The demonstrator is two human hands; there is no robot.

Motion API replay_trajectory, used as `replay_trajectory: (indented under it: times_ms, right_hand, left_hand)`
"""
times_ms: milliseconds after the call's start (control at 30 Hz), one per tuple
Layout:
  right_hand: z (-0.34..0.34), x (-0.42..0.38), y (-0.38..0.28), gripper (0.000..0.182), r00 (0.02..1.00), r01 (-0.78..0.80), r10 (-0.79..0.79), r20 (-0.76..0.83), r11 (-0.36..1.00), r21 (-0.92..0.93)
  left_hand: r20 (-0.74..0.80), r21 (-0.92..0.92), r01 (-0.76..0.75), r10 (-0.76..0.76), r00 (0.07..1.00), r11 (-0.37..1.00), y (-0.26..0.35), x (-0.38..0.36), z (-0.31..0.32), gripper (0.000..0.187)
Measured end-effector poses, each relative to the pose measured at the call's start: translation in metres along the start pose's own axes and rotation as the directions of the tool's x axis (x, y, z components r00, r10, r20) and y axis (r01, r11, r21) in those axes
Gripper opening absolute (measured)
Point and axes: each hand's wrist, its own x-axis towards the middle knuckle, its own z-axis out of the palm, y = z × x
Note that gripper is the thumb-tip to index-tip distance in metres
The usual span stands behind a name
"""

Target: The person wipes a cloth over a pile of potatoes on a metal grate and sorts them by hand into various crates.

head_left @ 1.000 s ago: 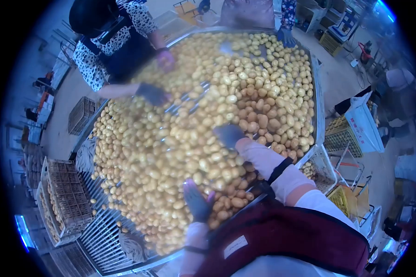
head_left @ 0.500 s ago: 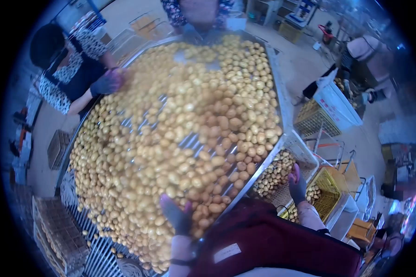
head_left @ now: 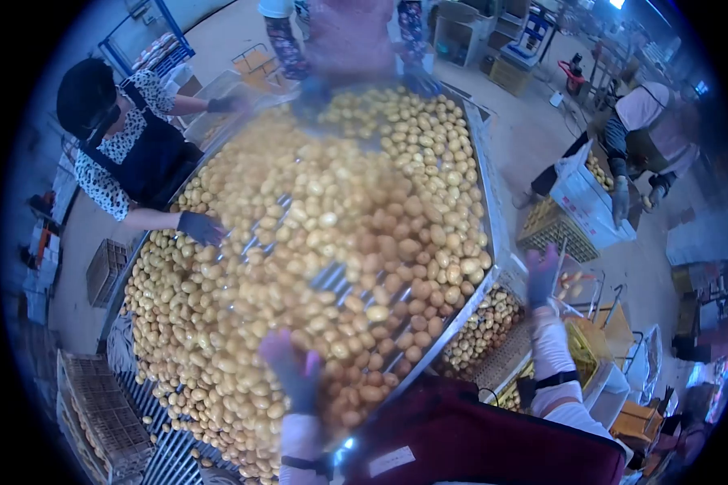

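Note:
Potatoes cover a metal roller table, with bare rollers showing in gaps. My left hand, in a grey glove with purple fingertips, lies on the near potatoes, thumb and fingers apart. I see no potato held in it. My right hand, gloved alike, is raised at the far end of a pale crate holding small potatoes beside the table. Its fingers point upward and look spread, though slightly blurred. A few blurred potatoes show just right of that hand.
Across the table, a co-worker's gloved hands rest at the far edge. Another co-worker's hand is over the left side. A third person bends by a white sack at right. A yellow crate and stacked brown crates stand around.
My right hand has moved up and away from the potatoes in the pale crate. My left hand has shifted slightly left. The left co-worker's arms have spread apart.

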Motion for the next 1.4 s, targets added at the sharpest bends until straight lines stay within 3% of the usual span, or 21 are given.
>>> replay_trajectory:
  times_ms: [33, 67, 167, 267, 367, 433, 533, 567, 667, 767, 867, 900, 933, 967, 1033, 1133, 1167, 1200, 1233, 1300, 1400]
  right_hand:
    - [0.038, -0.011, -0.057, 0.055, 0.978, 0.197, -0.201, 0.054, 0.978, 0.069]
    - [0.054, -0.015, -0.123, 0.060, 0.894, 0.267, -0.220, 0.391, 0.961, -0.068]
    - [0.142, -0.047, -0.182, 0.085, 0.646, 0.647, -0.519, 0.559, 0.762, -0.040]
    - [0.195, -0.039, -0.222, 0.080, 0.634, 0.636, -0.457, 0.624, 0.767, -0.085]
    - [0.230, -0.004, -0.241, 0.074, 0.605, 0.622, -0.530, 0.594, 0.780, 0.063]
    - [0.245, -0.001, -0.254, 0.073, 0.610, 0.528, -0.347, 0.712, 0.849, -0.038]
    - [0.310, -0.011, -0.215, 0.073, 0.735, 0.588, -0.361, 0.573, 0.760, -0.276]
    - [0.306, 0.000, -0.227, 0.079, 0.658, 0.741, -0.535, 0.529, 0.585, -0.330]
    - [0.336, 0.036, -0.231, 0.079, 0.775, 0.495, -0.322, 0.544, 0.844, -0.205]
    - [0.384, 0.070, -0.220, 0.075, 0.754, 0.587, -0.314, 0.577, 0.717, -0.376]
    - [0.325, 0.051, -0.347, 0.071, 0.669, 0.389, 0.134, 0.732, 0.776, -0.497]
    - [0.340, 0.018, -0.331, 0.058, 0.744, 0.609, -0.253, 0.619, 0.637, -0.472]
    - [0.340, -0.005, -0.338, 0.047, 0.651, 0.563, -0.380, 0.657, 0.823, -0.082]
    - [0.341, -0.029, -0.349, 0.037, 0.571, 0.411, -0.519, 0.636, 0.852, 0.326]
    - [0.343, -0.087, -0.368, 0.019, 0.331, 0.477, -0.778, 0.533, 0.626, 0.618]
    - [0.349, -0.135, -0.376, 0.043, 0.235, 0.640, -0.772, 0.590, 0.580, 0.504]
    - [0.356, -0.139, -0.379, 0.047, 0.190, 0.572, -0.686, 0.702, 0.658, 0.489]
    - [0.380, -0.153, -0.357, 0.049, 0.233, 0.623, -0.789, 0.568, 0.570, 0.536]
    - [0.368, -0.148, -0.369, 0.048, 0.153, 0.631, -0.722, 0.675, 0.597, 0.495]
    - [0.360, -0.147, -0.360, 0.043, 0.181, 0.662, -0.863, 0.471, 0.461, 0.591]
    - [0.313, -0.143, -0.345, 0.042, 0.135, 0.685, -0.777, 0.614, 0.522, 0.509]
  left_hand:
    - [0.013, 0.040, -0.036, 0.035, 0.999, 0.999, -0.005, 0.006, 0.012, 0.065]
    - [0.030, 0.147, -0.063, 0.059, 0.998, 0.987, -0.008, 0.008, 0.022, 0.063]
    - [0.056, 0.351, -0.093, 0.078, 0.995, 0.932, -0.006, 0.007, 0.046, 0.054]
    - [0.115, 0.326, -0.019, -0.020, 0.993, 0.945, 0.003, 0.013, 0.042, 0.054]
    - [0.100, 0.320, 0.003, -0.037, 0.994, 0.948, 0.002, 0.016, 0.047, 0.050]
    - [0.114, 0.313, 0.031, -0.070, 0.991, 0.949, 0.004, 0.016, 0.047, 0.048]
    - [0.082, 0.286, 0.020, -0.045, 0.996, 0.958, 0.002, 0.017, 0.047, 0.046]
    - [0.091, 0.272, 0.042, -0.069, 0.993, 0.961, 0.005, 0.018, 0.047, 0.045]
    - [0.109, 0.270, 0.074, -0.107, 0.988, 0.960, 0.008, 0.018, 0.042, 0.048]
    - [0.054, 0.319, 0.065, -0.087, 0.995, 0.946, 0.002, 0.019, 0.049, 0.057]
    - [0.114, 0.229, 0.085, -0.114, 0.987, 0.970, -0.001, 0.023, 0.044, 0.056]
    - [0.115, 0.203, 0.084, -0.109, 0.987, 0.976, -0.004, 0.021, 0.047, 0.057]
    - [0.107, 0.224, 0.078, -0.104, 0.989, 0.971, -0.003, 0.021, 0.047, 0.057]
    - [0.100, 0.247, 0.074, -0.101, 0.990, 0.966, -0.003, 0.021, 0.048, 0.058]
    - [0.140, 0.239, 0.081, -0.117, 0.983, 0.968, 0.001, 0.026, 0.040, 0.058]
    - [0.101, 0.221, 0.096, -0.121, 0.988, 0.970, 0.002, 0.026, 0.041, 0.055]
    - [0.094, 0.238, 0.085, -0.110, 0.990, 0.968, 0.000, 0.024, 0.043, 0.056]
    - [0.150, 0.131, 0.119, -0.138, 0.979, 0.984, 0.001, 0.030, 0.033, 0.057]
    - [0.177, 0.117, 0.176, -0.195, 0.965, 0.977, 0.006, 0.035, 0.023, 0.058]
    - [0.069, 0.170, 0.105, -0.119, 0.991, 0.980, -0.005, 0.021, 0.044, 0.061]
    - [-0.065, 0.203, 0.089, -0.077, 0.995, 0.975, -0.003, 0.011, 0.051, 0.065]
